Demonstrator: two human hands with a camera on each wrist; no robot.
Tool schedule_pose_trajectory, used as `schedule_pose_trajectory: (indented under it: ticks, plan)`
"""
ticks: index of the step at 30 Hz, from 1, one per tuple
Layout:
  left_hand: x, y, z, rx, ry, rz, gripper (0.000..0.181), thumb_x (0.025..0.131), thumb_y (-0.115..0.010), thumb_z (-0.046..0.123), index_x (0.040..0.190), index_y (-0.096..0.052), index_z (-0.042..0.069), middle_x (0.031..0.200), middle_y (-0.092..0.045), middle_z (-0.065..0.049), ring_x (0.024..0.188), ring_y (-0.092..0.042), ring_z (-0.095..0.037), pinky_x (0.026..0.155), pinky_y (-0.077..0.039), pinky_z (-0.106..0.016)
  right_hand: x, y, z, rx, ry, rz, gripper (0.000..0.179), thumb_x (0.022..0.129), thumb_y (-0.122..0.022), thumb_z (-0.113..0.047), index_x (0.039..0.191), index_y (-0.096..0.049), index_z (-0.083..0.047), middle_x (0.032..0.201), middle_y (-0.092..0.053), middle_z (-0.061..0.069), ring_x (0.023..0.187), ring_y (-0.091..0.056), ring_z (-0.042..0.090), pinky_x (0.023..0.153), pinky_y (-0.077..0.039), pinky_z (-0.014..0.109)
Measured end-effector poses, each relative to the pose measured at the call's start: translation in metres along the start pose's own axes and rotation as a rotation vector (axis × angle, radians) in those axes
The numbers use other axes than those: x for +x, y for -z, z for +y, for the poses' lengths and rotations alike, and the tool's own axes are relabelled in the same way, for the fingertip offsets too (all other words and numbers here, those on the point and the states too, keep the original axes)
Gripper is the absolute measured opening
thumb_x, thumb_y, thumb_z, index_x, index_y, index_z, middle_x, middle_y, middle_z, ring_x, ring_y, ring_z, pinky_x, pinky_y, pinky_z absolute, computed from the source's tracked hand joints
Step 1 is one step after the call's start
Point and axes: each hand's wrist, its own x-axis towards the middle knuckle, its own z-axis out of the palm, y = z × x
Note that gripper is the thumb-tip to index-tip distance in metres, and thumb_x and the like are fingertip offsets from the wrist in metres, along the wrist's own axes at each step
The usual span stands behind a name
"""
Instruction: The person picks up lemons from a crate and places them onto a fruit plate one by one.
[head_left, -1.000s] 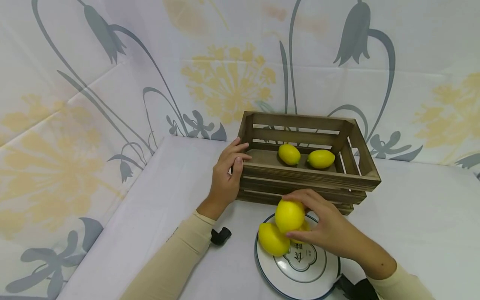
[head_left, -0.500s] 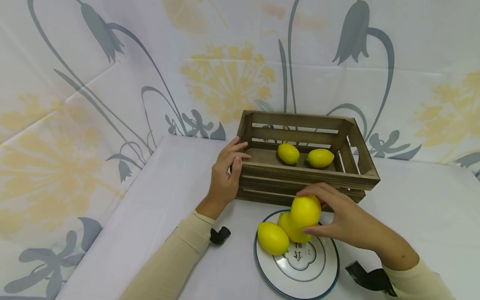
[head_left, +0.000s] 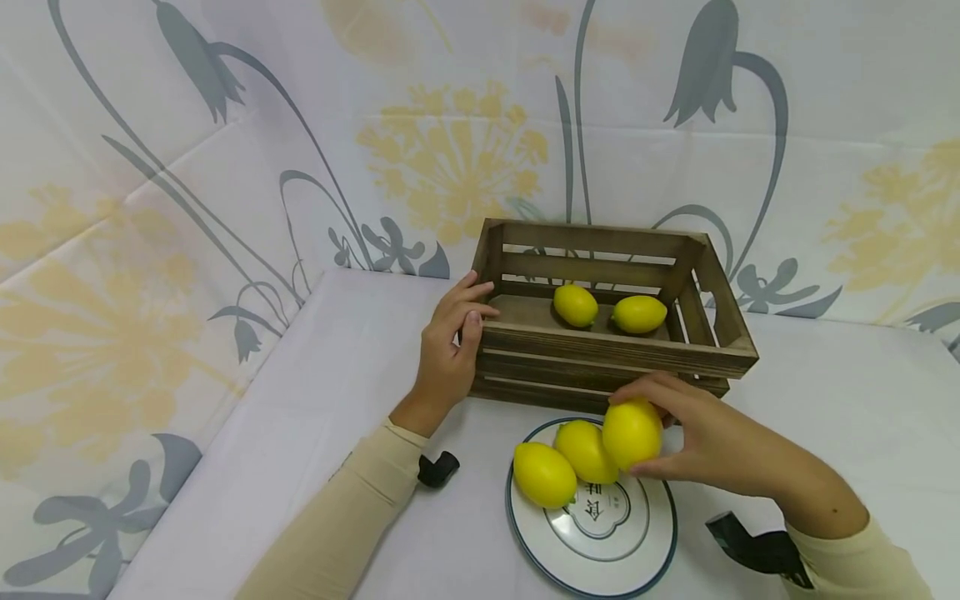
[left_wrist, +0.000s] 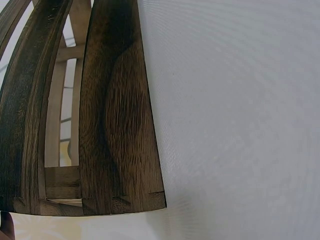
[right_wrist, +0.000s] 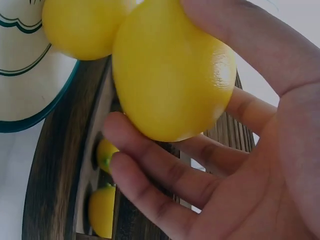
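My right hand [head_left: 720, 433] holds a yellow lemon [head_left: 632, 435] between thumb and fingers, at the right edge of a white plate [head_left: 600, 575] with a blue rim. Two more lemons lie on the plate: one [head_left: 585, 452] right beside the held lemon, another [head_left: 544, 475] at the left. The right wrist view shows the held lemon [right_wrist: 172, 75] large, with the thumb on one side and fingers on the other. My left hand [head_left: 450, 350] grips the left front corner of a brown slatted wooden crate [head_left: 600, 340], fingers over its rim. Little of that hand shows in the left wrist view.
Inside the crate lie two lemons, one [head_left: 576, 306] left and one [head_left: 639, 314] right. Black wrist pieces show by both sleeves. A white cloth [head_left: 360, 367] covers the table, and a flower-patterned cloth [head_left: 465, 50] hangs behind the crate.
My right hand has moved to the right with the lemon, from above the other two toward the plate's right edge. The middle lemon is uncovered. My left hand stays on the crate.
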Motion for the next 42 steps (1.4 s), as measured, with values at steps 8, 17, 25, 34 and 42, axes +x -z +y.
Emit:
schedule_pose_trajectory:
  ticks: [8, 17, 25, 34, 42]
  plan:
    - [0.0, 0.0, 0.0, -0.016, -0.005, 0.004, 0.028, 0.1, -0.042, -0.001, 0.102, -0.07, 0.001, 0.133, -0.064, -0.017, 0.144, -0.043, -0.03, 0.124, -0.029, -0.042, 0.001, 0.0, 0.004, 0.028, -0.053, -0.114, 0.064, 0.075, -0.086, -0.044, 0.127, -0.059, -0.02, 0.129, -0.06, 0.001, 0.112, -0.056, 0.022, 0.094, -0.056, 0.046]
    - [0.001, 0.0, 0.0, -0.009, 0.005, 0.001, 0.028, 0.103, -0.042, 0.006, 0.1, -0.07, 0.001, 0.133, -0.063, -0.017, 0.144, -0.042, -0.029, 0.124, -0.029, -0.041, 0.005, -0.009, 0.012, 0.05, -0.043, -0.202, 0.064, 0.076, -0.085, -0.045, 0.128, -0.057, -0.021, 0.125, -0.06, -0.001, 0.101, -0.055, 0.015, 0.085, -0.056, 0.026]
    - [0.0, 0.0, 0.0, 0.019, 0.014, -0.008, 0.043, 0.109, -0.036, 0.026, 0.099, -0.069, 0.0, 0.133, -0.063, -0.017, 0.145, -0.041, -0.026, 0.124, -0.03, -0.04, 0.008, -0.013, 0.016, 0.088, -0.054, -0.244, 0.064, 0.076, -0.086, -0.042, 0.129, -0.057, -0.02, 0.131, -0.06, 0.005, 0.103, -0.057, 0.019, 0.076, -0.056, 0.023]
    - [0.0, 0.0, -0.001, 0.009, 0.008, -0.008, 0.036, 0.107, -0.038, 0.018, 0.099, -0.069, 0.0, 0.133, -0.063, -0.017, 0.145, -0.041, -0.026, 0.124, -0.029, -0.041, 0.01, -0.015, 0.017, 0.069, -0.06, -0.251, 0.066, 0.074, -0.086, -0.045, 0.129, -0.059, -0.021, 0.132, -0.062, 0.002, 0.109, -0.058, 0.019, 0.088, -0.058, 0.033]
    - [0.0, 0.0, -0.001, 0.006, 0.003, -0.004, 0.034, 0.106, -0.039, 0.015, 0.1, -0.069, 0.0, 0.133, -0.063, -0.016, 0.145, -0.041, -0.026, 0.124, -0.028, -0.041, 0.011, -0.018, 0.017, 0.087, -0.072, -0.24, 0.068, 0.072, -0.088, -0.043, 0.129, -0.06, -0.019, 0.133, -0.061, 0.006, 0.116, -0.057, 0.026, 0.096, -0.056, 0.044]
